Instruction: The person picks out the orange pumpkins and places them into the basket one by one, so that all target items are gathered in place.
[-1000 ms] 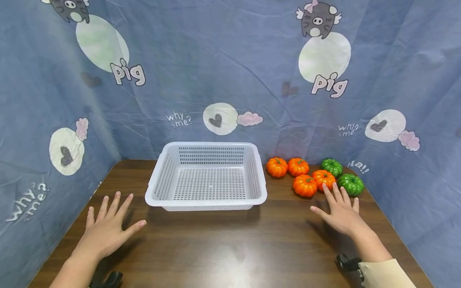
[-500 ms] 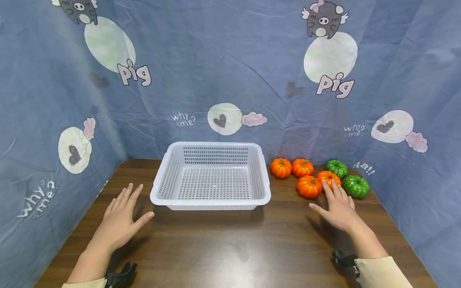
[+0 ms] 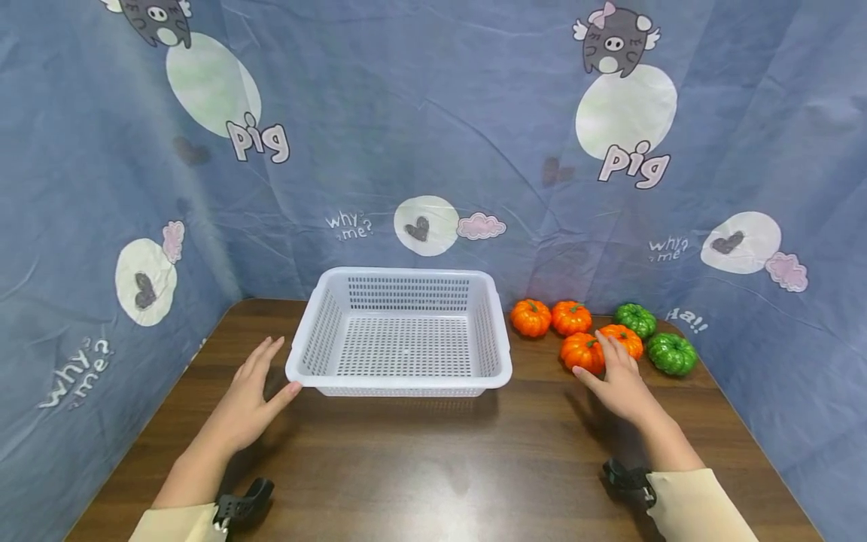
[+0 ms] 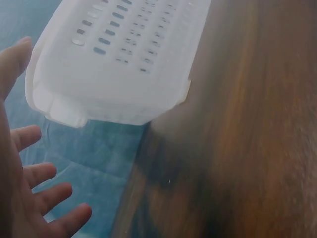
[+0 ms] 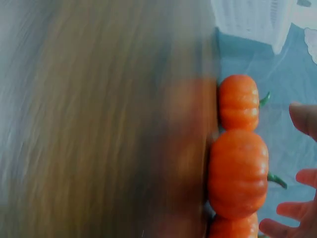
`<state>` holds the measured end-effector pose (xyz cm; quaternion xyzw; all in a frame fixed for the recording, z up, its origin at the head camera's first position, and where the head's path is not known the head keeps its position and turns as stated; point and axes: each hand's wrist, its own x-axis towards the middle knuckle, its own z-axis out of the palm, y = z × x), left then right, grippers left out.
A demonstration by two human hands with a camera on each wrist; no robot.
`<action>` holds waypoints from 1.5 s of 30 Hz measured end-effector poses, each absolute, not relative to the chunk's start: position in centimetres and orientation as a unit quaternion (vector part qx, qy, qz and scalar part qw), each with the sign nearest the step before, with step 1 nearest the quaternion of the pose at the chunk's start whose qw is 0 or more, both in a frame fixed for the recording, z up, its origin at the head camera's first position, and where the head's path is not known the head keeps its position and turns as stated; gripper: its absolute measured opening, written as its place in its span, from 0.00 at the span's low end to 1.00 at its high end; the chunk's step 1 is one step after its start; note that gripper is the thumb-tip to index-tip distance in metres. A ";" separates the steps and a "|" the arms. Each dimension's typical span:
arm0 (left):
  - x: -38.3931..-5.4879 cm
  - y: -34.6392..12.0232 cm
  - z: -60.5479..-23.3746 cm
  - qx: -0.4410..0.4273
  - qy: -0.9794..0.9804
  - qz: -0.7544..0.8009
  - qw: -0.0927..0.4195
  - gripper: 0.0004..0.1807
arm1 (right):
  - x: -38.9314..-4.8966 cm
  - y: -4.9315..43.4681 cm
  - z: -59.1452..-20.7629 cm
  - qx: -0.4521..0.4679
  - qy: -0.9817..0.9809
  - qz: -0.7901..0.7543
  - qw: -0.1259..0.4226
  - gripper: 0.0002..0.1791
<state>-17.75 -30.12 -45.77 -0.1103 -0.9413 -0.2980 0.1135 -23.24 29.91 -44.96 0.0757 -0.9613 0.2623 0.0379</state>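
Observation:
A white perforated plastic basket (image 3: 406,382) stands at the back middle of the table with nothing in it. My left hand (image 3: 247,410) is at its front left corner, fingers extended and thumb near the rim; whether it touches cannot be told. In the left wrist view the fingers (image 4: 54,198) are spread beside the basket (image 4: 114,84). On the right, my right hand (image 3: 623,384) hovers with extended fingers over the small orange pumpkins (image 3: 581,354), holding nothing. The right wrist view has an orange pumpkin (image 5: 237,173) near the fingertips. Two green pumpkins (image 3: 672,354) sit farther right.
More orange pumpkins (image 3: 530,318) lie between the basket and the green ones, near the back edge. A blue printed cloth (image 3: 379,135) rises behind and at both sides of the brown wooden table (image 3: 406,467).
My left hand has moved right and forward to the basket's corner, its fingers closer together. My right hand has shifted slightly left over the orange pumpkins. The head view has turned a little left.

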 end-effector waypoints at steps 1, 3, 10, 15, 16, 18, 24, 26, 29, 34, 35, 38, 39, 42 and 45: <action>-17.9 -30.0 -45.9 -0.115 -0.936 -0.311 0.115 0.46 | -23.4 29.8 -45.0 0.075 -0.958 0.274 0.042 0.47; -18.1 -29.9 -46.0 -0.122 -0.929 -0.329 0.120 0.45 | -23.9 29.6 -45.0 0.073 -0.953 0.289 0.054 0.46; -18.3 -29.6 -45.7 -0.115 -0.911 -0.382 0.104 0.42 | -24.9 29.0 -45.5 0.038 -0.947 0.310 0.081 0.44; -18.7 -29.0 -45.7 -0.123 -0.890 -0.425 0.105 0.41 | -25.4 28.7 -45.7 -0.003 -0.943 0.323 0.084 0.43; -18.8 -28.9 -45.7 -0.126 -0.887 -0.431 0.110 0.41 | -25.5 28.7 -45.8 -0.011 -0.942 0.326 0.086 0.43; -19.0 -28.7 -45.7 -0.132 -0.881 -0.439 0.118 0.41 | -25.6 28.6 -45.9 -0.023 -0.940 0.329 0.091 0.42; -19.7 -28.4 -45.9 -0.143 -0.856 -0.481 0.123 0.40 | -26.1 28.2 -46.4 -0.051 -0.932 0.340 0.111 0.42; -19.9 -28.3 -46.1 -0.149 -0.844 -0.503 0.113 0.39 | -26.3 28.1 -46.5 -0.063 -0.930 0.342 0.119 0.42; -20.2 -28.2 -46.4 -0.153 -0.828 -0.531 0.091 0.40 | -26.4 27.9 -46.5 -0.083 -0.926 0.347 0.125 0.42; -20.3 -28.2 -46.7 -0.152 -0.813 -0.557 0.073 0.42 | -26.4 27.8 -46.6 -0.105 -0.924 0.348 0.123 0.44; -20.3 -28.2 -46.6 -0.153 -0.811 -0.560 0.072 0.42 | -26.5 27.8 -46.7 -0.107 -0.924 0.345 0.122 0.44; -20.2 -28.2 -46.6 -0.156 -0.807 -0.565 0.074 0.43 | -26.5 27.7 -46.8 -0.110 -0.927 0.338 0.122 0.45; -20.1 -28.2 -46.6 -0.157 -0.806 -0.566 0.076 0.43 | -26.6 27.6 -46.8 -0.110 -0.928 0.336 0.122 0.45; -20.1 -28.1 -46.5 -0.161 -0.802 -0.570 0.078 0.43 | -26.6 27.7 -46.9 -0.112 -0.929 0.331 0.122 0.45; -20.1 -28.0 -46.5 -0.158 -0.801 -0.573 0.080 0.44 | -26.6 27.7 -46.9 -0.113 -0.929 0.330 0.121 0.44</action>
